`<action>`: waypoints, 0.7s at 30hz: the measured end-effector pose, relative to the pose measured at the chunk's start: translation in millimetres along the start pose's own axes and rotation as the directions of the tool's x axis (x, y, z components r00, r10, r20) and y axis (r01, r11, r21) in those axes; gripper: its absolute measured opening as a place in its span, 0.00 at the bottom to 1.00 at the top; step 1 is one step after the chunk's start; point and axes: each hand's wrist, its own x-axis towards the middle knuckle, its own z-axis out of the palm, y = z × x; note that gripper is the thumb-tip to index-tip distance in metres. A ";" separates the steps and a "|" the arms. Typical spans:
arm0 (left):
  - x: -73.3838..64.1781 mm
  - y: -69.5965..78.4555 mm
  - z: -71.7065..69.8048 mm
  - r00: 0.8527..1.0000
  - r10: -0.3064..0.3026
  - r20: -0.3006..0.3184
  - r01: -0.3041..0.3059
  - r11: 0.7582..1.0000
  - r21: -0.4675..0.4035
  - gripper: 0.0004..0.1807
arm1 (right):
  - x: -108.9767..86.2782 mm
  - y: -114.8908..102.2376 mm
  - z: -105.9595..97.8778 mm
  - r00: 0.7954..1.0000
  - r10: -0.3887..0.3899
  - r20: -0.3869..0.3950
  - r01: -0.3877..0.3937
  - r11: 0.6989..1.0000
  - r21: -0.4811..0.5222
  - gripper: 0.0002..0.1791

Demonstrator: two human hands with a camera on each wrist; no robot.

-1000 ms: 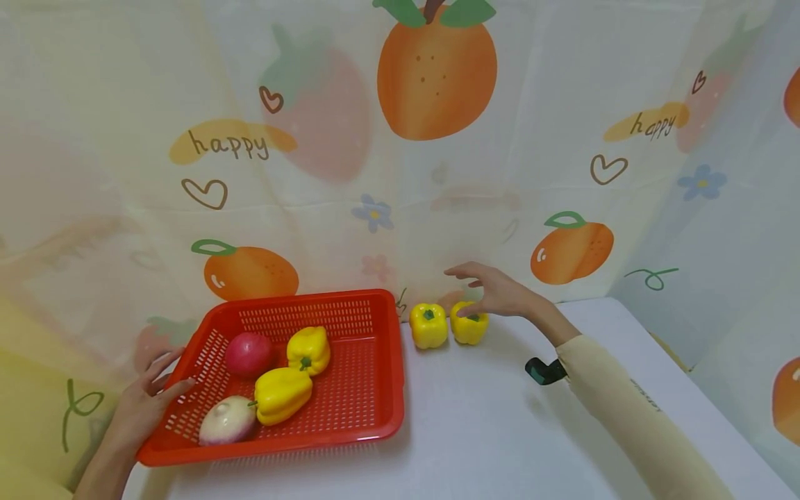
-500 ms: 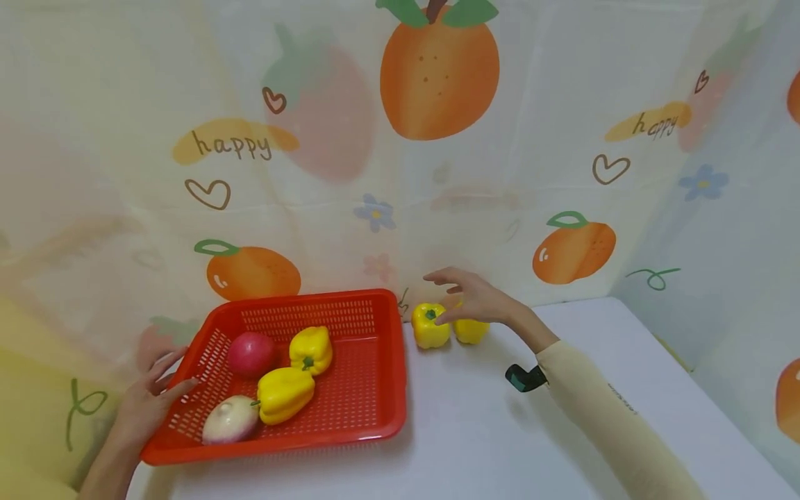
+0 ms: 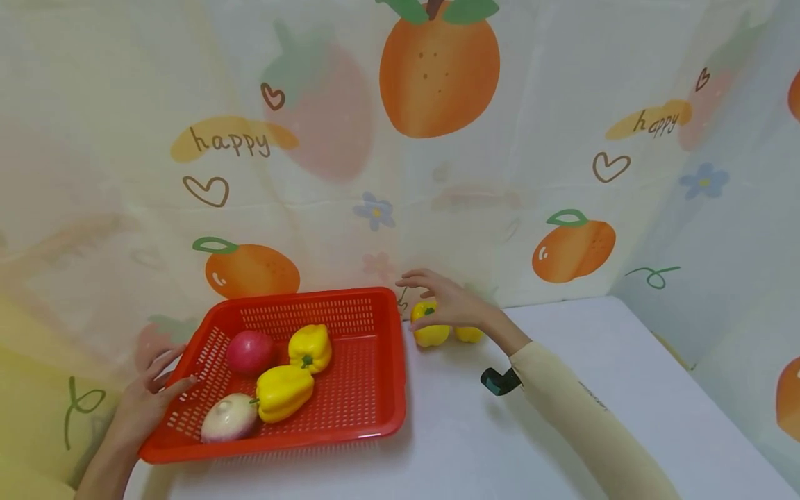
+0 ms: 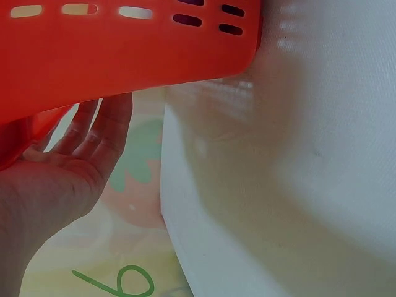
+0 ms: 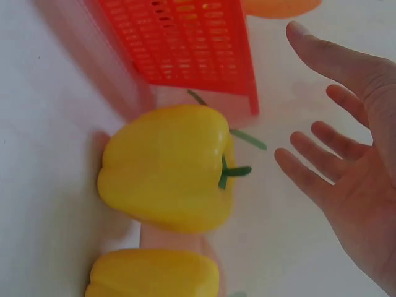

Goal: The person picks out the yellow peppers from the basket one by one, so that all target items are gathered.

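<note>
My left hand (image 3: 134,410) holds the left rim of a red plastic basket (image 3: 392,389); in the left wrist view its fingers (image 4: 108,133) lie at the rim, partly hidden behind it. Inside the basket are two yellow bell peppers (image 3: 285,394), a round pink-red fruit or vegetable (image 3: 250,353) and a whitish, purple-based bulb (image 3: 229,418). My right hand (image 3: 453,303) hovers with spread fingers above a yellow bell pepper (image 5: 167,167) standing right of the basket. The right wrist view shows a gap between that hand and the pepper. Another yellow bell pepper (image 5: 154,275) stands beside it, partly covered by my arm in the head view.
Everything stands on a white table (image 3: 450,430). A fruit-printed curtain (image 3: 437,173) hangs right behind the basket and peppers. A dark device (image 3: 498,381) sticks out from my right wrist.
My right hand has moved left, from above the farther-right pepper to above the one nearer the basket. The left hand and the basket have stayed put.
</note>
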 end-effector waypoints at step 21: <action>0.6 3.4 0.8 0.999 -0.032 0.007 0.032 0.999 0.037 0.39 | 28.8 -24.4 34.1 0.995 -0.030 0.099 0.041 0.993 -0.112 0.37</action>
